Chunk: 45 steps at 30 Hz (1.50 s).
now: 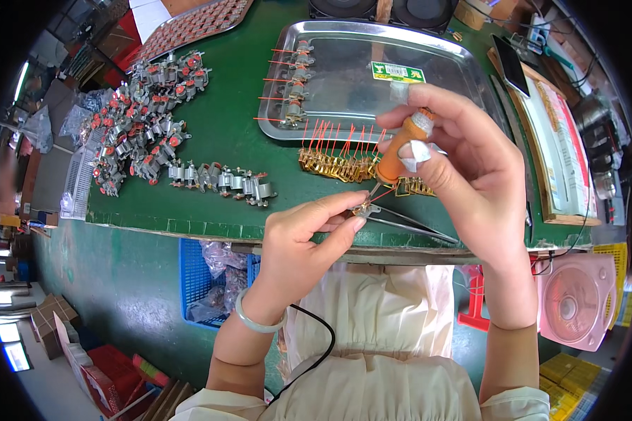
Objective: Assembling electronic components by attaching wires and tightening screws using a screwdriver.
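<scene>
My left hand pinches a small metal part with a thin red wire between thumb and fingertips, just above the table's front edge. My right hand is closed around the orange handle of a screwdriver, its shaft angled down onto that part. White tape wraps the right thumb and one fingertip. Beneath the part and to its right lies a pair of metal tweezers. Behind the screwdriver runs a row of brass clips with red wires standing up, partly hidden by my right hand.
A steel tray holds several metal parts along its left side. Leftward are a heap of metal parts and a short row. At right lie a phone and a clipboard. Below stand a blue crate and pink fan.
</scene>
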Each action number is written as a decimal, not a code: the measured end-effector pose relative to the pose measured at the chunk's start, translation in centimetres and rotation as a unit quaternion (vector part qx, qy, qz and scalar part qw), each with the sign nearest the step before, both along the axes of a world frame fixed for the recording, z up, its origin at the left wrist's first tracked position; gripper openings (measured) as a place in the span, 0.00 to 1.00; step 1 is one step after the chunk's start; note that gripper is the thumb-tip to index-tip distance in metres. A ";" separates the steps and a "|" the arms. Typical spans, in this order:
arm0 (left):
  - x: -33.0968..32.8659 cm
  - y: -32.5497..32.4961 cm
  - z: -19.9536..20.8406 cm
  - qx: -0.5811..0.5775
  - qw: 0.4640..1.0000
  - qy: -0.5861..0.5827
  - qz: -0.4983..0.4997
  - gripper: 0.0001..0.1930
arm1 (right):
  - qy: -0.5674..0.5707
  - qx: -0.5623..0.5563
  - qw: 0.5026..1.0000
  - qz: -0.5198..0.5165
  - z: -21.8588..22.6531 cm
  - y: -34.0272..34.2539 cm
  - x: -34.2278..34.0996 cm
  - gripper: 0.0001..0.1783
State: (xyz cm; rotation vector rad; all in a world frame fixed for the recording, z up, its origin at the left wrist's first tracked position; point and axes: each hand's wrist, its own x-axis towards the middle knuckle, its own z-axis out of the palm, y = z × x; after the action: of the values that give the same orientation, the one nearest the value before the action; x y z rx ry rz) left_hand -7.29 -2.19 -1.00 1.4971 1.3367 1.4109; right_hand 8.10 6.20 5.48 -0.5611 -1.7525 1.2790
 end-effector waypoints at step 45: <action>-0.1 -0.1 -0.1 -0.007 1.000 0.012 0.011 0.12 | 0.094 -0.096 0.986 0.103 -0.6 1.5 -0.6 0.20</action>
State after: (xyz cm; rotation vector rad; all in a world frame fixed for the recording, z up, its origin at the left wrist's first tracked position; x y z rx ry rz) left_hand -7.35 -2.32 -1.13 1.4992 1.3793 1.3988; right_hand 7.49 7.69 4.89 -0.3593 -1.5707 1.6036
